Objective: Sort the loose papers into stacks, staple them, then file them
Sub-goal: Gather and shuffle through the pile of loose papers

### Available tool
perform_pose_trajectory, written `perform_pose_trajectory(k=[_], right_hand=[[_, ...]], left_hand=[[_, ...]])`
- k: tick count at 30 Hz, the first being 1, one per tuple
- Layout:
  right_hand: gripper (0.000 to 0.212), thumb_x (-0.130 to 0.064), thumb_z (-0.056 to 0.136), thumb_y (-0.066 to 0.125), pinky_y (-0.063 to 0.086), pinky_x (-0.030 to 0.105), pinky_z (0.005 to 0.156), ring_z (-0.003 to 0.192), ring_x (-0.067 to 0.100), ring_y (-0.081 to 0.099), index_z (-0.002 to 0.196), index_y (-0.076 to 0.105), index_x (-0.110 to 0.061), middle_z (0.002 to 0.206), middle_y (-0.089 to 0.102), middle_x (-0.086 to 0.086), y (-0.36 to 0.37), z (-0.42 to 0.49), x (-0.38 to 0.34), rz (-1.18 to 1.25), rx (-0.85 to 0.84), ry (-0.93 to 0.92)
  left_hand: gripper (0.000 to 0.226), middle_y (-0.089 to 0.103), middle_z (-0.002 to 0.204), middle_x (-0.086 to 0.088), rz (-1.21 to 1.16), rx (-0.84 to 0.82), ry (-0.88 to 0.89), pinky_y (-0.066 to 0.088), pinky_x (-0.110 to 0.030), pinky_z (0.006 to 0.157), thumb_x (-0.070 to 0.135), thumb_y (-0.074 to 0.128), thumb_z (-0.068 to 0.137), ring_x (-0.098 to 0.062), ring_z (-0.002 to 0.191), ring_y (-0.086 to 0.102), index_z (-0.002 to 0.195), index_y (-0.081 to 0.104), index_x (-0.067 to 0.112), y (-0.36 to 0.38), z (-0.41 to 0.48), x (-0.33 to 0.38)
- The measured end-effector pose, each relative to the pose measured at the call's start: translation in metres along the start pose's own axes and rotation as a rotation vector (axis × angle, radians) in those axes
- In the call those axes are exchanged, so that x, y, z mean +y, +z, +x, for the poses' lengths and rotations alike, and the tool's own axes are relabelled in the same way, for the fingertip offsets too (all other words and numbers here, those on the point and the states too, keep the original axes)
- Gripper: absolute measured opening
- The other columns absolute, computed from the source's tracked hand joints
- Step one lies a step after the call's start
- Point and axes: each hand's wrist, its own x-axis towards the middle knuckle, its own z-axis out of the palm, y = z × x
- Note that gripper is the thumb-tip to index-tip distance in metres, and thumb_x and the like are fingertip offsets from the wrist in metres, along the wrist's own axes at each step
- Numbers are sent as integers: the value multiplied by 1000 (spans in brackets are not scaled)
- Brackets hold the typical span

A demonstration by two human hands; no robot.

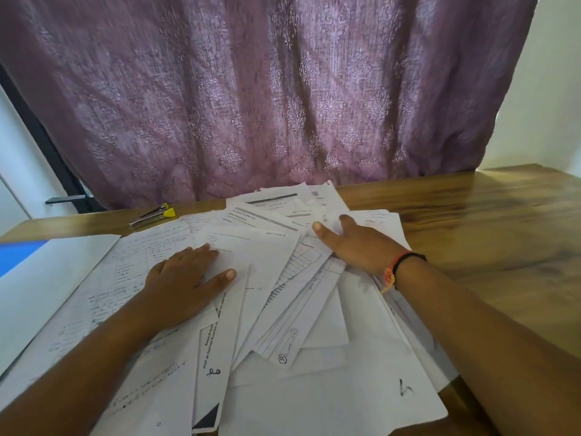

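Papers (314, 388): loose heap on the table (487, 221), spread from the near edge almost to the far side; overlapping at mixed angles, no stacks yet.
Sheet with circled number (283, 341): slanted, long axis near-left to far-right, circled mark at the near end.
Left hand (182, 278): palm down, fingers straight, thumb out, pressing flat on the section sheet; nothing gripped.
Section sheet (251, 247): long axis roughly near to far, heading at the far end, reading upright from the seat.
Right hand (355, 243): palm down, fingers spread and flat on sheets farther back and right; nothing pinched.
Step in hand: sorting, judged barely begun.
Doing it well: pin the heap with one palm, slide out one sheet at a time, group by section heading, turn every heading to the far end, square the edges before stapling.
Folder (19, 253): blue, at the left edge, partly under a white sheet.
Stapler (152, 215): far left, just beside the heap, untouched; long axis near-left to far-right, yellow end far-right.
Curtain (283, 89): purple, hanging behind the table.
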Motion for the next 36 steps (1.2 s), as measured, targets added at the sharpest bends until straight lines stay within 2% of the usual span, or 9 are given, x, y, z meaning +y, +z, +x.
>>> perform_pose_trajectory(k=[5,8,12,14,18,21,25,30,36], right_hand=[[101,-88,82,25,40,37,99,130,30,49,154,22,-18,147,48,11,-2,0,-2,106,43,-12],[111,-96,72,15,33,52,110,135,38,40,146,34,-15,146,43,20,4,4,3,-104,72,105],[98,-88,80,25,45,38,92,114,26,56,145,33,-15,127,57,7,8,1,-3,11,-7,-7],[99,-88,80,28,45,35,93,118,22,56,152,26,-19,138,55,3,6,2,-3,64,-60,-63],[107,-91,77,26,35,40,111,142,26,36,157,16,-21,158,35,6,0,7,6,89,-43,-16],[112,-94,74,23,32,46,113,146,32,29,154,22,-16,159,30,14,1,10,11,-70,7,62],[124,-106,55,14,26,50,117,151,30,18,154,17,-32,164,22,6,7,17,12,-99,-70,39],[116,-101,62,12,11,52,121,154,30,-3,157,2,-35,167,7,4,4,15,16,-181,-103,24],[108,-94,73,14,8,57,121,152,37,3,158,9,-28,167,9,2,1,16,8,-323,-93,18]], left_hand=[[104,19,168,5,-16,12,2,18,-51,124,90,3,78,-21,155,19,159,23,28,2,3,-5],[96,19,168,6,-7,12,-7,18,-51,124,82,11,81,-20,155,18,159,23,27,2,3,-3],[92,19,168,6,-24,11,-2,17,-50,124,76,16,81,-19,155,18,159,23,27,1,1,-1],[93,18,168,6,-27,5,-7,17,-50,124,76,16,81,-20,155,17,160,22,27,0,1,-1],[93,17,169,5,-18,-5,-14,17,-50,124,76,15,81,-20,155,17,160,21,27,0,1,-1],[94,18,168,5,-18,-2,-13,17,-51,124,76,15,80,-21,155,18,159,22,27,0,2,-1],[92,18,168,4,-25,-2,-12,17,-51,124,76,16,81,-21,155,19,159,22,26,0,1,-1],[94,17,169,5,-22,-14,-13,17,-52,125,77,16,81,-21,155,18,160,21,26,1,2,-4],[107,14,169,2,48,7,-14,15,-50,125,89,4,78,-21,156,14,160,21,23,3,3,7]])
